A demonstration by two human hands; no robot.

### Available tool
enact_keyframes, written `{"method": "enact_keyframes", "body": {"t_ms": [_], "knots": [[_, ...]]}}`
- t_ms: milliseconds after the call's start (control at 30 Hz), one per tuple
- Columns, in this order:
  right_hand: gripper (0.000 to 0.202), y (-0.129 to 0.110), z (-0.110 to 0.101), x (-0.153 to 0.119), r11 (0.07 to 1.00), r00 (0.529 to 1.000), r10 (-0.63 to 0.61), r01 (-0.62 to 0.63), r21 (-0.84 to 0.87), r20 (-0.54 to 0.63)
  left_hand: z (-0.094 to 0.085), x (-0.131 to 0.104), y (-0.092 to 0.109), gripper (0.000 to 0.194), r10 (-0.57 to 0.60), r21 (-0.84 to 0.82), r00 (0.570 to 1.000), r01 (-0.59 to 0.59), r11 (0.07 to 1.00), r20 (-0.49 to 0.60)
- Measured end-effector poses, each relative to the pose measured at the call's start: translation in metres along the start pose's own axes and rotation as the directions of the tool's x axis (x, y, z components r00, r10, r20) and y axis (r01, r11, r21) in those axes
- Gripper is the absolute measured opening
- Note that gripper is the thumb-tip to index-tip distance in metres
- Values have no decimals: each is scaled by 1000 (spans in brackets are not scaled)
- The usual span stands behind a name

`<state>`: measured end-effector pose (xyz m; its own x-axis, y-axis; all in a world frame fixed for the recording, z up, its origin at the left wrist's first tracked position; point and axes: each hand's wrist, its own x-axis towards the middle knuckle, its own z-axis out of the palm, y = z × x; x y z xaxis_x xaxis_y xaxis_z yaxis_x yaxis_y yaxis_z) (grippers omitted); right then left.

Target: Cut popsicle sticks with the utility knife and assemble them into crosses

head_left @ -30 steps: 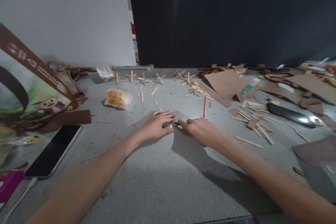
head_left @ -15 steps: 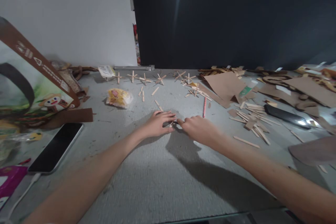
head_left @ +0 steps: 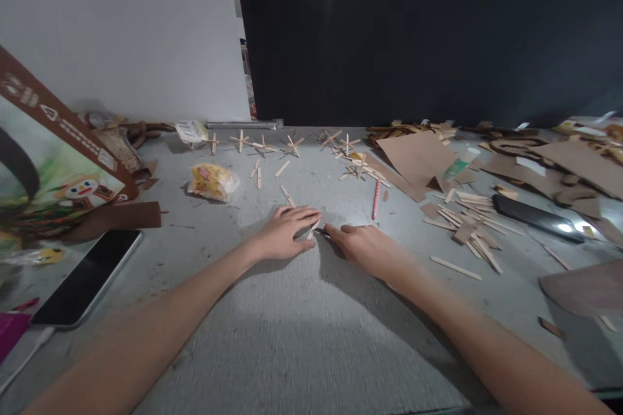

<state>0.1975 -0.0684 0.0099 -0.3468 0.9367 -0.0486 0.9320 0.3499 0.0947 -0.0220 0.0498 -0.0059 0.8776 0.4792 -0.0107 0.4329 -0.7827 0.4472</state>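
- Mid-bench [head_left: 253, 343], I see the left hand [head_left: 289, 231] spread low, its thumb and fingertips seeming to pin a small wooden stick [head_left: 313, 229] on the surface between them.
- Across from it, the right hand [head_left: 365, 246] is closed round a thin dark tool [head_left: 323, 231], forefinger forward, the tip at or just beside the stick; I cannot tell whether they touch.
- I judge the step in hand to be cutting or scoring that stick. The next move calls for a steady left hold and short, controlled pressure, fingertips kept clear of the tip.
- Just beyond the left fingers lies a loose stick [head_left: 287, 196]; past the right hand, a pink striped rod [head_left: 376, 199].
- Farther back I have a row of crossed sticks [head_left: 294, 145] and, to the left, a yellow packet [head_left: 213, 182].
- Out right sits a pile of sticks [head_left: 467, 220]; out left, a phone [head_left: 87, 279].
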Motion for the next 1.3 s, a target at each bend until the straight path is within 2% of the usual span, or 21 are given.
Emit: {"method": "enact_keyframes", "body": {"t_ms": [233, 567, 767, 1000, 1167, 1300], "knots": [[36, 5, 0, -3, 999, 1000, -25, 24, -25, -17, -2, -1, 5, 58, -8, -28, 999, 6, 1000, -53], [40, 15, 15, -2, 999, 994, -35, 37, 14, -106, 0, 0, 3, 60, -20, -75, 998, 15, 997, -62], [38, 9, 8, -1, 999, 998, -32, 31, -6, -62, 0, 0, 2, 58, -26, -81, 998, 21, 996, -64], [37, 7, 10, -3, 999, 996, -47, 47, -5, -75, 1, 0, 5, 59, -39, -76, 997, 33, 997, -73], [33, 1, 5, -4, 999, 999, -23, 22, -34, -22, 0, -1, 6, 60, -40, -82, 997, 34, 996, -64], [35, -6, -2, -5, 995, 998, -51, 53, -90, 20, 0, 0, 4, 60, -20, -84, 998, 15, 996, -58]]}}
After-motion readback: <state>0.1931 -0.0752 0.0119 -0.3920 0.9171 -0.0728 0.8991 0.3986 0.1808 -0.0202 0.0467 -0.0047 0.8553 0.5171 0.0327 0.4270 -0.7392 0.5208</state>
